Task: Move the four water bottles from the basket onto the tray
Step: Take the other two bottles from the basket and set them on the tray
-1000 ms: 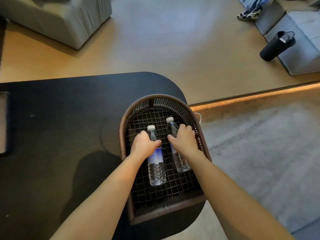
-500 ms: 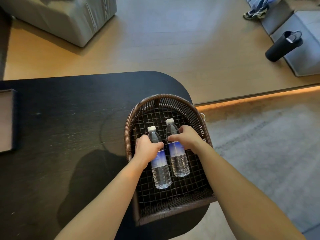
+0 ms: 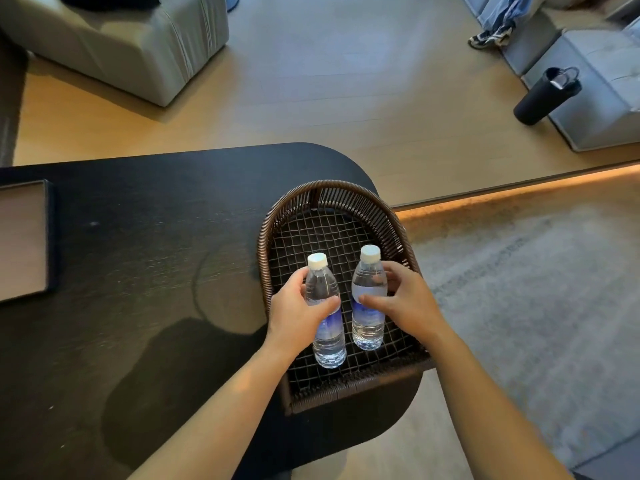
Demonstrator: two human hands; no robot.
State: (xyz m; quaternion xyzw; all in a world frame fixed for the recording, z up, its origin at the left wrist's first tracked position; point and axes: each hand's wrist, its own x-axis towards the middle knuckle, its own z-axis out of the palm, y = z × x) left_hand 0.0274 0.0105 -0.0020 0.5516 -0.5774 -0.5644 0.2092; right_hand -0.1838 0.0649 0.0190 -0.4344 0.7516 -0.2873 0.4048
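Note:
A brown woven basket [image 3: 391, 216] stands at the right end of the black table [image 3: 138, 258]. Two clear water bottles with white caps and blue labels are above its mesh floor. My left hand [image 3: 298, 313] is shut around the left bottle [image 3: 327, 337], which is tilted up. My right hand [image 3: 405, 303] grips the right bottle [image 3: 367, 323] near its shoulder, also raised. The tray [image 3: 24, 240], dark-rimmed with a pale bottom, lies at the table's far left edge, partly out of view. No other bottles show in the basket.
A grey sofa block [image 3: 114, 39] stands beyond the table on the wooden floor. A black flask [image 3: 543, 95] stands on the floor at the right by grey cushions. A grey rug [image 3: 536, 289] lies right of the table.
Both hands closed on the lying bottles and lifted them, caps rising toward upright. The view has shifted so the tray shows more at the left.

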